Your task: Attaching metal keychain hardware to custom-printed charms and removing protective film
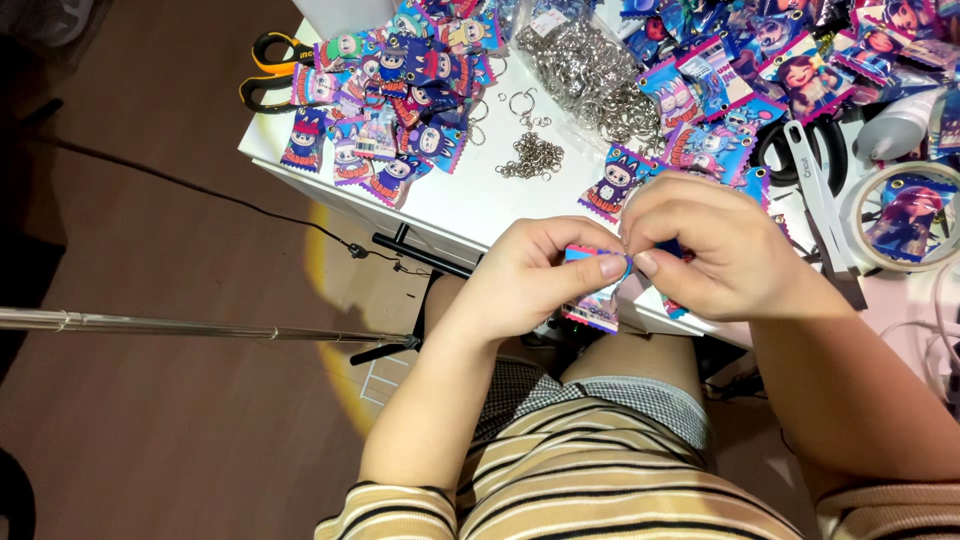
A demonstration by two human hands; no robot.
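Pink-and-blue glossy plastic: a small packet-shaped charm (598,292) sits pinched between both hands, just off the near edge of the white table (470,200), above the lap. I read the left hand (535,275) as closed on the charm's body, thumb laid across its top edge, likely to steady it. The right hand (700,245) is curled tight, thumb and forefinger meeting at the charm's upper corner; something very small may sit between those fingertips, but I cannot tell what. Holding it close to the body probably gives finer control at that corner.

Just beyond the hands lies a loose charm with a cat-like figure (612,180). Further out, left of the left hand, a heap of similar charms (400,90) and a small pile of metal rings and chain (530,155). Beyond that, a clear bag of silver rings (585,70). Orange-handled scissors (268,70) rest at the far left corner. Right of the right hand: a tape roll (905,215) and more charms (760,60).
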